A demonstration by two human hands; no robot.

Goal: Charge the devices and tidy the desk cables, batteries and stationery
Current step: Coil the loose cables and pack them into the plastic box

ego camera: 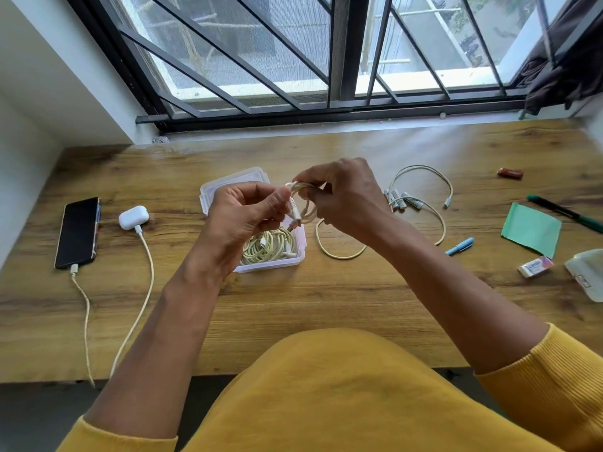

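Both hands hold a cream cable (341,254) above a clear plastic box (301,246) in the middle of the wooden desk (293,305). My left hand (248,216) pinches the plug end. My right hand (346,197) grips a small coil of the same cable; its loose part trails in a loop on the desk to the right. Inside the box lies a coiled yellow-green cable (269,244). A black phone (78,231) and a white earbud case (133,217) lie at the left, each with a cable plugged in.
Right of the box lie several white batteries (403,200), another short cable (421,177), a blue pen (460,246), a green pouch (532,229), a green-black marker (564,212), an eraser (535,266), a red battery (510,173) and a white dish (587,272). A barred window stands behind the desk.
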